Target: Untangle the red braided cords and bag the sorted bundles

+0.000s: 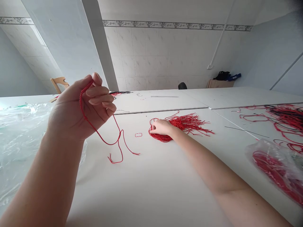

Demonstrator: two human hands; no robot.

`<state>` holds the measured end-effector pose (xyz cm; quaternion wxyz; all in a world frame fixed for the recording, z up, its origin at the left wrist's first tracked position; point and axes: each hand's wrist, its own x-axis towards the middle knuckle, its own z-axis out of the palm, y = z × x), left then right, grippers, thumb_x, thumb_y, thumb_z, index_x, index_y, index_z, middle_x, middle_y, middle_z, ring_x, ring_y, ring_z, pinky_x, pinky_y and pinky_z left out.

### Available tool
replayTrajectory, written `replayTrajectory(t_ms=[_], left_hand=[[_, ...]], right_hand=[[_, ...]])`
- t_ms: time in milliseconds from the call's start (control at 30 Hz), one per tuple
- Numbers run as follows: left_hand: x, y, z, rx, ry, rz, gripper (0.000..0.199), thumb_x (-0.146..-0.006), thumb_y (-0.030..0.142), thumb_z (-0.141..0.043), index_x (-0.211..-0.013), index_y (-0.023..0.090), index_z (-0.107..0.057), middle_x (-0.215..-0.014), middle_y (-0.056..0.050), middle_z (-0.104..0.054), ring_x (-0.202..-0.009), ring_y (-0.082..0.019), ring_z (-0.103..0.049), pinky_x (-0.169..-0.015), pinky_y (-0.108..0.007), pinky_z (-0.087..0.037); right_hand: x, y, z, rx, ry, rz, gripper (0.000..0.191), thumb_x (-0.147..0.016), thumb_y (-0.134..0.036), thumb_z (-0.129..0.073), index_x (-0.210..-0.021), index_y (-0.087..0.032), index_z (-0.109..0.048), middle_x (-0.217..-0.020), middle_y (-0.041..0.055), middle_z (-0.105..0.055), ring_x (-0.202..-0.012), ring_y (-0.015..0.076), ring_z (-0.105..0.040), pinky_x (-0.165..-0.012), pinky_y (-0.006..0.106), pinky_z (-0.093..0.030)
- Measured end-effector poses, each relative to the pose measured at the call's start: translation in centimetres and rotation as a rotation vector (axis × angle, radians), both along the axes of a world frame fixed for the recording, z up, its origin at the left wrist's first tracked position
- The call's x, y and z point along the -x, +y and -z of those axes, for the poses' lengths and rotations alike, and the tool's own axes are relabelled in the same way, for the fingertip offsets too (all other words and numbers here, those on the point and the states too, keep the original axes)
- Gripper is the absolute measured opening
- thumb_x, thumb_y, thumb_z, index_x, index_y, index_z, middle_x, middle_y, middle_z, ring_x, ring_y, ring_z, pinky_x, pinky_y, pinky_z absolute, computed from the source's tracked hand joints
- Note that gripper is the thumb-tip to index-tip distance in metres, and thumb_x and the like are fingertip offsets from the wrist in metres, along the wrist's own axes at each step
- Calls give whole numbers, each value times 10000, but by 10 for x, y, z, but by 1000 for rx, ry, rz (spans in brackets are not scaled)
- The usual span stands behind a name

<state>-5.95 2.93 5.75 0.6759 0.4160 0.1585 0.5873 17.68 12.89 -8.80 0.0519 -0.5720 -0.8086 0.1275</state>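
1. Left hand (pixel 74 110) raised, left of frame; thumb and fingertip pinch a thin red braided cord (pixel 119 136), knotted loop dangling centre-left;
2. Right hand (pixel 163 126) mid-frame; fingers curled at looped end of a thick red corded bundle (pixel 181 123); cannot tell whether gripping;
3. White smooth tabletop (pixel 142 189) beneath.

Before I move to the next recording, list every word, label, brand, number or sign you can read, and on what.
None can be read.
Clear plastic at left: green marks, too blurred to tell whether they are print.
Wall border: plant-like pattern, no lettering seen.
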Motion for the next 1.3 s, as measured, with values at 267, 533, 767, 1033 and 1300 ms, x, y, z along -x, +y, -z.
replayTrajectory(t_ms=[267, 533, 767, 1033, 1300], left_hand=[[-1, -1, 0, 3, -3, 0, 287, -1060, 205, -394, -888, 183, -623, -537, 59, -476, -462, -64, -509, -509, -200, -531], [-4, -2, -1, 17, -2, -27, 287, -1044, 192, -409, -866, 189, -634, -527, 55, -471, -445, -66, -506, -483, -199, -528], [-2, -1, 0, 18, 2, -21, 236, -1025, 186, -450, -875, 194, -632, -524, 59, -477, -440, -66, -506, -489, -193, -520], [-3, -5, -3, -10, -7, -25, 300, -1060, 213, -395, -871, 183, -626, -523, 59, -465, -443, -60, -496, -499, -195, -521], [-2, -2, -1, 14, -13, -21, 190, -984, 151, -499, -864, 195, -640, -520, 59, -484, -438, -65, -507, -490, -194, -514]], right_hand=[[-13, -6, -24, 69, 57, -16, 155, -893, -310, -574, -795, -204, -632, -785, 15, -650, -666, 138, -551, -563, 264, -302], [-19, 6, -10, 236, 21, 57, 197, -816, -319, -660, -674, -205, -587, -722, 25, -696, -640, 166, -626, -559, 263, -397], [-21, 6, -12, 298, 61, 70, 166, -828, -262, -654, -686, -195, -597, -726, 24, -692, -604, 142, -602, -551, 247, -404], [-65, -14, -62, 93, 164, 152, 129, -884, -315, -601, -839, -204, -647, -842, 33, -708, -654, 142, -586, -581, 261, -385], [-76, -19, -72, 35, 173, 189, 148, -893, -340, -601, -836, -214, -654, -863, 32, -722, -680, 154, -596, -602, 273, -401]])
